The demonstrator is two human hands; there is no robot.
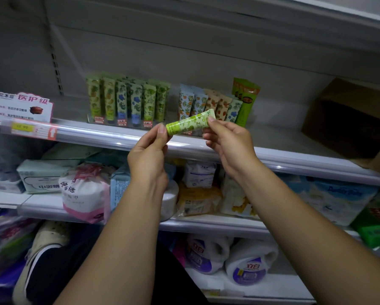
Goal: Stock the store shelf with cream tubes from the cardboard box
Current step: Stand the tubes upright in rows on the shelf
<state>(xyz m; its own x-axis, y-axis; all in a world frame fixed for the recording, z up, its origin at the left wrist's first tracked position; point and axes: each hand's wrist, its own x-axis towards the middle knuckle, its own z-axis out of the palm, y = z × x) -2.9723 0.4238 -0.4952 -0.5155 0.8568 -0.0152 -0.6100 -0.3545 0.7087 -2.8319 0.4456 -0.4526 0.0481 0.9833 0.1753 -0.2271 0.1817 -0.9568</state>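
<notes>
- The left hand (148,148) pinches the cap end and the right hand (225,139) pinches the crimped end of one small green leaf-print cream tube (190,125), held level just in front of the grey shelf's front rail (101,134).
- To do this step well, I would turn the tube cap-down, its print facing out, and stand it upright in the far rows of patterned tubes (127,100), matching the green ones on the left.
- Ease it in gently so that its neighbours do not topple.
- The tube looks soft and glossy, lime green with darker leaves.
- The open brown cardboard box (347,119) lies on the same shelf, far right.
</notes>
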